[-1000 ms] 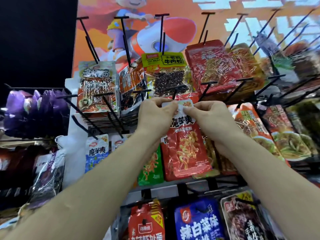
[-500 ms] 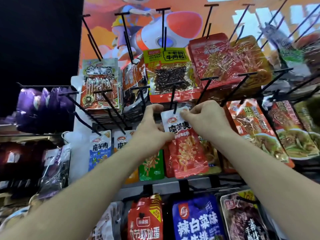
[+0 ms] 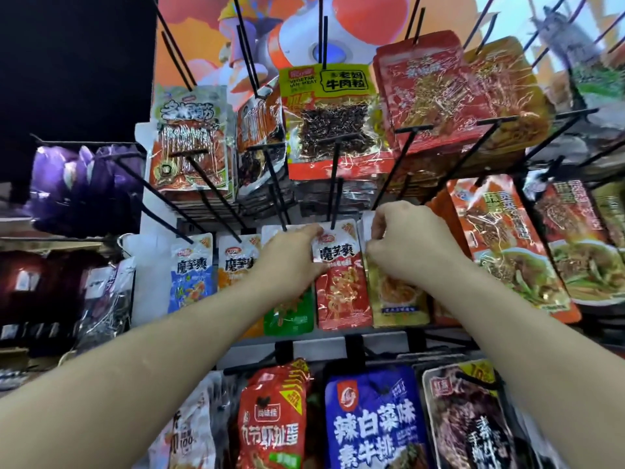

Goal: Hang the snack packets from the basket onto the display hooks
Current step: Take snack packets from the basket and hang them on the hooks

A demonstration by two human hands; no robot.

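Head view puts us at the rack's middle row, where the red konjac packet [image 3: 341, 286] hangs flat, its white header meeting a black wire hook [image 3: 332, 198]. Our left hand [image 3: 287, 265] pinches the packet's upper left corner. Our right hand [image 3: 409, 248] is curled where that packet borders the gold packet [image 3: 395, 299], and we cannot tell which one it grips. We judge the step calls for sliding the header back along the thin rigid rod, keeping the glossy, crinkly pouch square so the film does not tear.
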